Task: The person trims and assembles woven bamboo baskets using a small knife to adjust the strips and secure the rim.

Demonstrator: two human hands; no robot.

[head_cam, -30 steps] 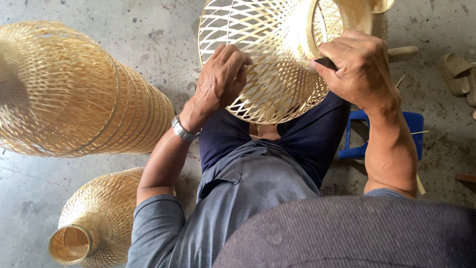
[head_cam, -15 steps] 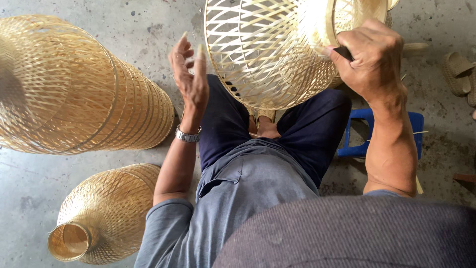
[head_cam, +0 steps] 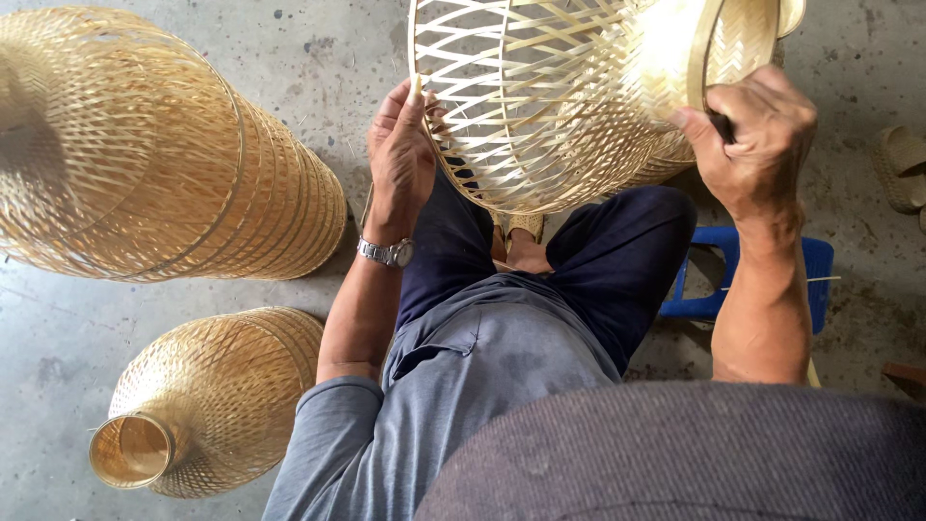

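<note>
head view, looking down on a seated person. open-weave bamboo shade [head_cam: 569, 96] held up over the knees, top centre of frame, wide rim toward the left, narrow woven neck toward the right.

left hand [head_cam: 400, 159] at the wide rim, fingers closed on the rim's edge, thumb side against the strips. steel watch [head_cam: 386, 253] on that wrist.

right hand [head_cam: 752, 140] at the narrow end, closed around the shade's neck band, thumb pressed on the outside of the weave. a dark object shows between the fingers; cannot tell what it is.

the shade's weave is loose and diagonal near the wide rim, tight and close near the neck. it rests on nothing visible but the two hands; the knees in dark trousers [head_cam: 617, 260] lie below it.

blue stool [head_cam: 719, 280] under the person, right of the leg. grey shirt [head_cam: 453, 386] fills the lower middle. a foot in a sandal [head_cam: 526, 241] shows between the knees.

left of the person, on the concrete floor [head_cam: 318, 58]: a big stack of finished shades [head_cam: 145, 145] lying on its side, upper left, nested one in another. below it a single bottle-shaped shade [head_cam: 203, 400], also on its side, its round neck opening facing lower left.

far right edge: a tan sandal [head_cam: 902, 169] on the floor, well apart from the hands.

no packages, labels or signs in view.
</note>
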